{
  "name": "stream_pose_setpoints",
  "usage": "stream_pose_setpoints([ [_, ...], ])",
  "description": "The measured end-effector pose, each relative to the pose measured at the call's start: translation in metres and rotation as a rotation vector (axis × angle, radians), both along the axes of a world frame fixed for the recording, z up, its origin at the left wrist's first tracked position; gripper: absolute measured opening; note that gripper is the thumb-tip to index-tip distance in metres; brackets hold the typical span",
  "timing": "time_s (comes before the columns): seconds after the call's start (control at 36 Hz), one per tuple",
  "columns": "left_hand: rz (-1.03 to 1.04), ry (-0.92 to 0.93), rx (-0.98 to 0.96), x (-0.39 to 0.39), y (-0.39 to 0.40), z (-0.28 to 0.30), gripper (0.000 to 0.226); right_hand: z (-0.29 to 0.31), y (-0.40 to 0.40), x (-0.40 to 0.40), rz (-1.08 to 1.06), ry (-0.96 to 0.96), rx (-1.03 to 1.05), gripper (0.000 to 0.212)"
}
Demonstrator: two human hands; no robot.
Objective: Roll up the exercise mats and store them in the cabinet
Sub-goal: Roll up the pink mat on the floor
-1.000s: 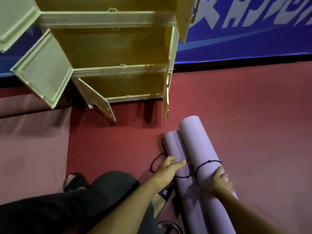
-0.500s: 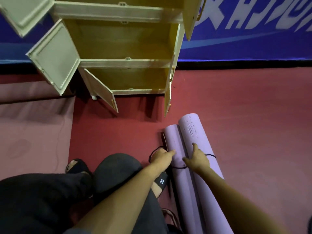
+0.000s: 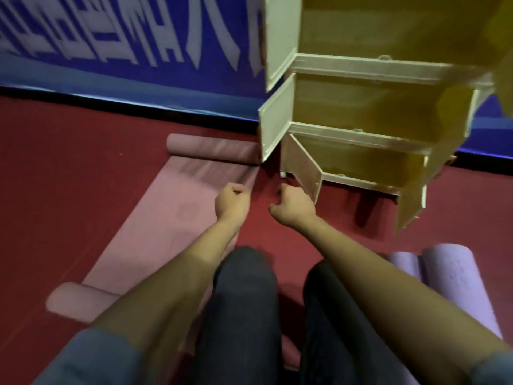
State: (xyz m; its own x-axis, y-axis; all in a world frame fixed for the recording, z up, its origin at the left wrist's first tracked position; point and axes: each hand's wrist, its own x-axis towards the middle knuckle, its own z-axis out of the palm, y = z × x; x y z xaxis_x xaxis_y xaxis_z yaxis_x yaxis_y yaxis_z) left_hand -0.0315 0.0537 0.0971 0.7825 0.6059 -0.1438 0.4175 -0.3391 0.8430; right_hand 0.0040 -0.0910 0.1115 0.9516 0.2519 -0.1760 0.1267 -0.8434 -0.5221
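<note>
A pink exercise mat [image 3: 166, 218] lies unrolled on the red floor, with its far end [image 3: 213, 150] and near end [image 3: 77, 302] curled up. Two rolled purple mats [image 3: 447, 276] lie side by side at the lower right. The cream cabinet [image 3: 361, 129] stands at the upper right with its doors open and its yellow shelves bare. My left hand [image 3: 231, 201] is curled into a fist over the pink mat's right edge, with nothing seen in it. My right hand [image 3: 294, 208] is curled too, above the bare floor in front of the lowest cabinet door [image 3: 304, 169].
A blue banner [image 3: 125, 43] with white lettering runs along the back wall. My knees in dark trousers [image 3: 244, 301] fill the lower middle. Open cabinet doors [image 3: 410, 201] stick out low on the right, close to the purple rolls.
Both hands have let go of the purple rolls and their black cord. The view has swung left to the pink mat, and both hands now hover curled in front of me.
</note>
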Motion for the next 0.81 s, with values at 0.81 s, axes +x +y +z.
stream_pose_setpoints([
  [0.81, -1.064, 0.786, 0.914, -0.199, 0.206, -0.365, 0.056, -0.114, 0.176, -0.015, 0.423, 0.630, -0.091, 0.040],
])
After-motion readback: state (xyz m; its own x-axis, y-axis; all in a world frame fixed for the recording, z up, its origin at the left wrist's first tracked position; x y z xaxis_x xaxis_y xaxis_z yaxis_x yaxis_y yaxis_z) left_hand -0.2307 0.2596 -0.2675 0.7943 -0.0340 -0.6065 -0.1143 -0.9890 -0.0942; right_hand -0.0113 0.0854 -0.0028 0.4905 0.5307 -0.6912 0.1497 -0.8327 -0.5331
